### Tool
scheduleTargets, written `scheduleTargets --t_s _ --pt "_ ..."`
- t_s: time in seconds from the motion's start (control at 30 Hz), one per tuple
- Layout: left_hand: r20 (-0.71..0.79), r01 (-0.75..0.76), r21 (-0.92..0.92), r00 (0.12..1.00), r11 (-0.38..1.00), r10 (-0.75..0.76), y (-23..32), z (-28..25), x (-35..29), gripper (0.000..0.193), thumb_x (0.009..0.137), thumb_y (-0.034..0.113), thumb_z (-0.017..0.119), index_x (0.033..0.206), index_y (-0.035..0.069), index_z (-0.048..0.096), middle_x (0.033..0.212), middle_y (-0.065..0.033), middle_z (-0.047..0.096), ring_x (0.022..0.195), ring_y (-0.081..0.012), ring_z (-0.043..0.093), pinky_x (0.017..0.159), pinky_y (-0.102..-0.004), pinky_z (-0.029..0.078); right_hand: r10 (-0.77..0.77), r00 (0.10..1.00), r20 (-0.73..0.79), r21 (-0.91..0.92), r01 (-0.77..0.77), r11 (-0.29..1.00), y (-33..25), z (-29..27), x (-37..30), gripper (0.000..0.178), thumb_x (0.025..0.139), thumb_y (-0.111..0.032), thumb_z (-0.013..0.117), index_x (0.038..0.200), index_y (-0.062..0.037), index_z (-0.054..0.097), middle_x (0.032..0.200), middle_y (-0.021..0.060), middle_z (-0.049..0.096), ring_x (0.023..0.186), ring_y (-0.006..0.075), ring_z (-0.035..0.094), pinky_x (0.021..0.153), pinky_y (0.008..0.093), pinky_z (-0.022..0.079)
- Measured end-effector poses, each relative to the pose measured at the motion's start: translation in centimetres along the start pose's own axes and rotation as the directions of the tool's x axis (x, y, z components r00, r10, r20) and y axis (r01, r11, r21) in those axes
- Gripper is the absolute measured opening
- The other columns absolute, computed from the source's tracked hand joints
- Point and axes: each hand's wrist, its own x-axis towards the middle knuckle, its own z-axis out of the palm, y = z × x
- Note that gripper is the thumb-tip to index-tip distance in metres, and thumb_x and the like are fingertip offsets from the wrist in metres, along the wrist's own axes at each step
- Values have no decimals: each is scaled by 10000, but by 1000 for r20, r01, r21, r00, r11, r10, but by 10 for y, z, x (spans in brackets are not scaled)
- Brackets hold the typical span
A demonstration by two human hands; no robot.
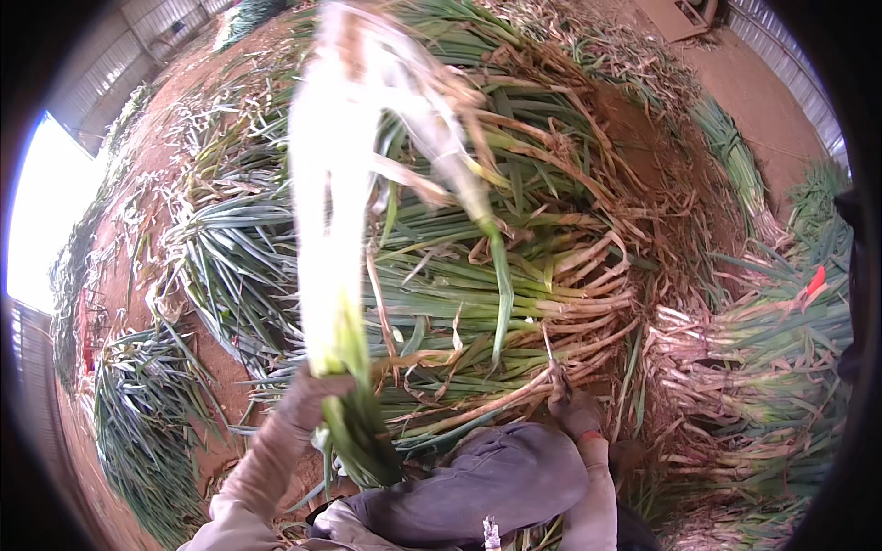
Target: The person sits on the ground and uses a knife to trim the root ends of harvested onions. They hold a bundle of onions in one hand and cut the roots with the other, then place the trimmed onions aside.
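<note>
My left hand (317, 395) is closed around the leaf end of a bunch of green onions (338, 285). The bunch stands upright, pale shanks upward, bright and smeared at the top, with dry skins and a loose green leaf hanging off to the right. My right hand (574, 413) rests by my right knee, fingers wrapped round a thin knife-like tool (548, 347) that points up and away. Just beyond that tool lies a pile of green onions (496, 294), untrimmed, brown root ends toward the right.
Green onion bundles (239, 248) lie at the left, with another heap (147, 413) nearer. Rows of pale-stemmed onions (744, 358) fill the right side, a red-orange piece (816, 281) among them. Loose dry leaves cover the brown floor (772, 110). Corrugated metal walls (124, 55) stand behind.
</note>
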Motion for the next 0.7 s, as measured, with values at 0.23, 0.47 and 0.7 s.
scheduleTargets --t_s 0.23,0.47,0.7 --pt "-171 -492 279 820 825 546 243 -183 13 454 992 413 585 1234 29 603 978 -64 650 841 -175 646 758 -321 559 2 1000 -8 34 -1 999 0 3 -25 677 864 -623 524 1015 4 731 989 302 688 1005 472 660 883 520 531" --pt "-191 -450 692 640 564 744 363 -227 87 509 1042 372 496 1444 61 463 1401 -164 513 1317 -287 439 1089 -421 392 -102 993 66 185 89 979 15 31 -14 669 868 -707 469 1142 -154 728 1002 254 691 1005 447 662 826 503 538" --pt "441 -536 827 806 170 395 -96 1 127 1071 702 414 844 1538 48 283 1573 -240 287 1467 -436 246 1209 -501 221 -26 1000 -10 10 26 1000 50 10 -51 673 890 -646 492 1036 -34 729 983 287 695 999 429 677 876 497 533"
